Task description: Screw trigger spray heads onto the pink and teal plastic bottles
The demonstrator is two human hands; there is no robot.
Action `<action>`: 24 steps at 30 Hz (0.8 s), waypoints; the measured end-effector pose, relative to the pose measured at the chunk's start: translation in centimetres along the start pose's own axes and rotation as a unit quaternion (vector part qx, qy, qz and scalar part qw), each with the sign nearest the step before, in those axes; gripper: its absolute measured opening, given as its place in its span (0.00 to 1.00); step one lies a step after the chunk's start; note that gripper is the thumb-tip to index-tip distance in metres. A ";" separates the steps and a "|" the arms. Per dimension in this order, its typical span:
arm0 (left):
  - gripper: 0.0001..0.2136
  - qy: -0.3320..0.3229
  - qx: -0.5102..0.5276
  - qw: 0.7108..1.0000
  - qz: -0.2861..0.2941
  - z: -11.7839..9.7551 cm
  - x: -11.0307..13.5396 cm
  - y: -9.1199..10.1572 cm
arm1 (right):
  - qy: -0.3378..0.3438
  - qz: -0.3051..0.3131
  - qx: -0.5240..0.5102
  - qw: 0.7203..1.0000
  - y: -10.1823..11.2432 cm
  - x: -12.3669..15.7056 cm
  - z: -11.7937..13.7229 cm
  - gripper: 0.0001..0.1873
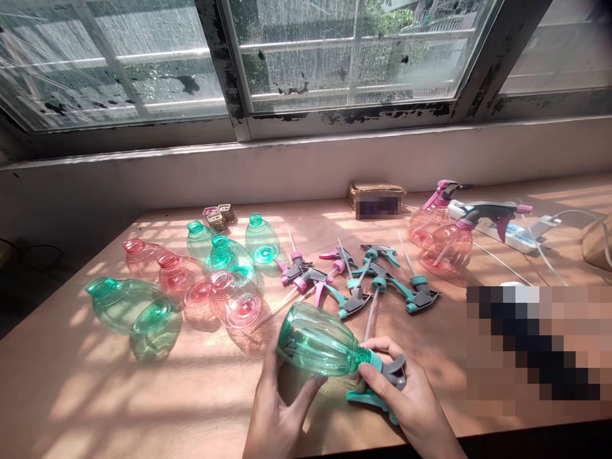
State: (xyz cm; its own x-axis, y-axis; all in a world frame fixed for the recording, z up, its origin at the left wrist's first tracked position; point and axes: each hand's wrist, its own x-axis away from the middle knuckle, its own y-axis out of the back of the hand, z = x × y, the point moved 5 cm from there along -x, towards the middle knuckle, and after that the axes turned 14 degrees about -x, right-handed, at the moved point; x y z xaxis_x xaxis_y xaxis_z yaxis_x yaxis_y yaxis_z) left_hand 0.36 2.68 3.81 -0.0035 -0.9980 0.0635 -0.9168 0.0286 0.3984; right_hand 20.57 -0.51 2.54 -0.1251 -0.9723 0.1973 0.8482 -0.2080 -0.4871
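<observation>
A clear green spray bottle [318,341] lies tilted on its side above the table's front part, its neck toward the right. My left hand [282,398] is closed around its base end, thumb below. At the neck, my right hand [406,392] grips the teal collar of a grey and teal trigger sprayer [375,389], thumb and fingers on either side. The sprayer head sits at the bottle's mouth; how tightly it is seated cannot be seen. Just beyond my hands lies a heap of loose trigger sprayers [356,274], some pink and grey, others teal and grey, with thin tubes.
Several green bottles [262,239] and pink bottles [239,303] without sprayers stand or lie at left. Two pink bottles with sprayers [447,248] stand at right by a white power strip [511,236]. A cardboard box [377,199] is near the wall. Part of the right side is blurred out.
</observation>
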 end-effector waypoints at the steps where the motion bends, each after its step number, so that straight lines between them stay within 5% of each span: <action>1: 0.34 -0.001 -0.002 1.000 0.006 0.0 0.0 0.0 | 0.001 -0.003 -0.001 1.000 0.0 0.0 0.1 0.22; 24: 0.35 -0.011 -0.012 1.000 0.004 -0.1 0.0 0.0 | 0.008 -0.012 0.018 1.000 0.0 0.1 0.5 0.21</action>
State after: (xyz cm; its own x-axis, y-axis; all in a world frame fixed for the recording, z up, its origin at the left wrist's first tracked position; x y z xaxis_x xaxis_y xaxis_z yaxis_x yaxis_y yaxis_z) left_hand 0.35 2.69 3.90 -0.0197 -0.9987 0.0466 -0.9071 0.0374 0.4193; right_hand 20.82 -0.51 2.98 -0.1543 -0.9685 0.1954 0.8623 -0.2285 -0.4519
